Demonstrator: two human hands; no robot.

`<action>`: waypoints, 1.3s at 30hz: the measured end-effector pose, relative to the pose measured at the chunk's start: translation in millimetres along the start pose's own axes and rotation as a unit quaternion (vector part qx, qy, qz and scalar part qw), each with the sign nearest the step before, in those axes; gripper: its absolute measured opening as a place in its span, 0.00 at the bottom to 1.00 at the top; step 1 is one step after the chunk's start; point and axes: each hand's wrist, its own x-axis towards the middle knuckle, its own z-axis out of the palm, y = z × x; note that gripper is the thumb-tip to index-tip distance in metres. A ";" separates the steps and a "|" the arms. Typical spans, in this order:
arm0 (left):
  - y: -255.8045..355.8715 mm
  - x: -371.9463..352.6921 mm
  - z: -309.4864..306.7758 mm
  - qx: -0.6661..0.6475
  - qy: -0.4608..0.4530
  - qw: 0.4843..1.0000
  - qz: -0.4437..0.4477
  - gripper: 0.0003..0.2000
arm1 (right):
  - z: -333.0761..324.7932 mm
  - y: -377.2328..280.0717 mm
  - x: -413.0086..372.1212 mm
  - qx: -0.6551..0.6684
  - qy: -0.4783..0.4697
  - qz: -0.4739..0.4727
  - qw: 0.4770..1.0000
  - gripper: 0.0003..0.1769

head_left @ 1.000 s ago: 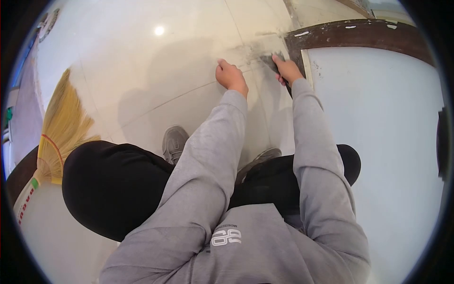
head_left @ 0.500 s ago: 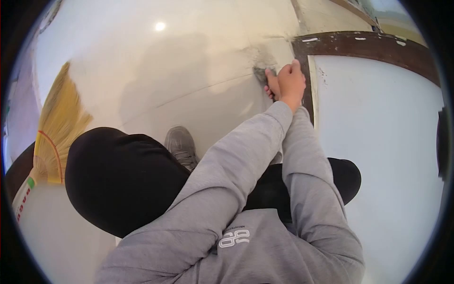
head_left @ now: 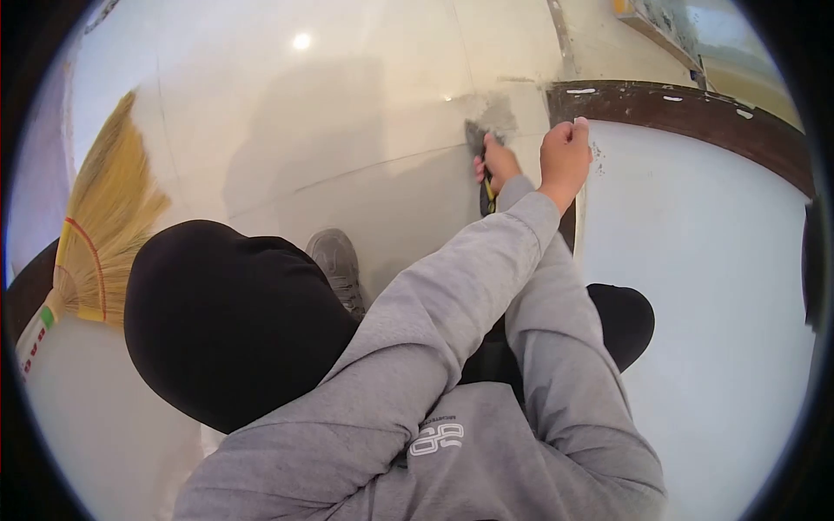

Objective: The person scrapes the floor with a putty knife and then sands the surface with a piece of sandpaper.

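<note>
Right hand (head_left: 497, 165) grip clamped on scraper (head_left: 475, 137); left hand (head_left: 565, 156) fisted beside brown frame (head_left: 678, 102); broom (head_left: 104, 226) far left.

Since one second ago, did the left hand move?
Yes. The left hand moved right, past the right hand holding the scraper, to the brown frame's corner.

Leftward, floor (head_left: 347, 113) open — dark frame (head_left: 686, 108) blocks rightward.

Blurred "68"-like logo (head_left: 437, 437) on grey sweatshirt (head_left: 486, 460)
</note>
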 end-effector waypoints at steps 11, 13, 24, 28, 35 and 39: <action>24.4 7.6 15.0 -0.052 0.000 0.999 -0.008 0.23 | 29.2 25.6 -37.4 0.099 -0.057 0.087 0.990 0.20; 23.6 -1.2 15.6 -0.028 -0.035 0.999 -0.016 0.23 | 26.0 -6.2 -6.9 0.163 -0.070 0.077 0.981 0.19; 62.3 6.7 5.3 -0.119 -0.043 0.992 -0.026 0.19 | 49.8 8.0 -32.6 0.213 -0.148 0.120 0.958 0.15; 52.8 2.9 5.2 -0.091 -0.060 0.994 -0.011 0.19 | 24.3 -38.4 -37.9 0.015 -0.058 -0.023 0.998 0.16; 86.5 6.6 4.4 -0.093 -0.080 0.992 0.021 0.18 | 21.1 -98.4 -42.2 -0.384 -0.066 -0.274 0.879 0.19; 102.4 4.5 3.9 -0.109 -0.090 0.990 0.023 0.18 | 37.6 -103.7 -33.8 -0.473 -0.035 -0.263 0.840 0.19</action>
